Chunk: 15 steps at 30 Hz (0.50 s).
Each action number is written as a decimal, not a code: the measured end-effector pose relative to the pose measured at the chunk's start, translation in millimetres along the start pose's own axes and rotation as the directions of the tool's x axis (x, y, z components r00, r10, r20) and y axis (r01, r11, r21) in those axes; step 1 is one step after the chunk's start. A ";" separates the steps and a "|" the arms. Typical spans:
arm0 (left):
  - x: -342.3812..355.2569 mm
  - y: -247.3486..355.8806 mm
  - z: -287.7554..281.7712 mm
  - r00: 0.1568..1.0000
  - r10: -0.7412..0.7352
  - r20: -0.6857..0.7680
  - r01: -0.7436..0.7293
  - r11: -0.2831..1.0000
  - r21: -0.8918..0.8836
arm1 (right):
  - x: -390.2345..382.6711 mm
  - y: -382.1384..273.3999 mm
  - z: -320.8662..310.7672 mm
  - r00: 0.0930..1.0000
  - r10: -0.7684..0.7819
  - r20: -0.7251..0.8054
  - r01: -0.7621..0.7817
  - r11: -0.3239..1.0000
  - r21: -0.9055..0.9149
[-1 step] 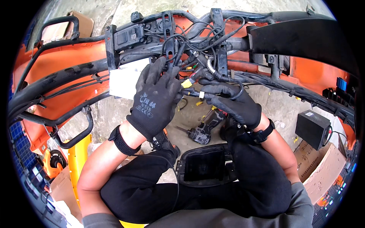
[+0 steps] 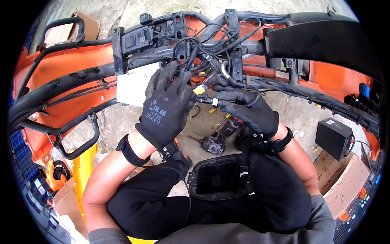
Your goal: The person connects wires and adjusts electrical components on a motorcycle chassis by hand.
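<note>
My gloved left hand lies palm-down over the wiring bundle, fingers bent beside a white sheet; what is under them is hidden. Its thumb side meets a black cable connector. My gloved right hand has thumb and fingers closed round the cable beside a white tag at that connector. Yellow-tagged wires hang between both hands, inside the black tubular frame with orange panels.
Below my hands, a power tool lies on concrete near an open black bin between my legs. A black box and cardboard are at right. A yellow panel is at left, another carton behind the frame.
</note>
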<state>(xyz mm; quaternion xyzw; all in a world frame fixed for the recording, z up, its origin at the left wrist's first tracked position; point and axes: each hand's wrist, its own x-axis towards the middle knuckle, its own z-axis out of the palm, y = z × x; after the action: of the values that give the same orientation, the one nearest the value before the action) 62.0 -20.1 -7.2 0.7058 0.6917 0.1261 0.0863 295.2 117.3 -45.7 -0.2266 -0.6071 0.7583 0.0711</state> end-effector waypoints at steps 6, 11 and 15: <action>-0.5 -14.4 0.3 0.999 -0.006 -0.054 -0.006 0.974 -0.227 | 0.3 -8.9 -0.3 0.998 0.061 0.027 -0.060 0.998 -0.033; 0.7 -18.6 0.3 0.996 0.002 -0.084 -0.026 0.955 -0.296 | -3.4 -19.1 -1.3 0.985 0.159 0.066 -0.164 0.983 0.086; 2.9 -19.5 1.5 0.994 0.035 -0.105 -0.064 0.956 -0.288 | -5.4 -16.0 -1.3 0.994 0.109 0.023 -0.111 0.972 0.208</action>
<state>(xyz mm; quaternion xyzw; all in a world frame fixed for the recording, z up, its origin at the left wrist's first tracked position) 43.9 -16.6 -14.2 0.6954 0.6512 0.2632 0.1517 297.9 120.5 -29.3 -0.2467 -0.5108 0.8221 0.0487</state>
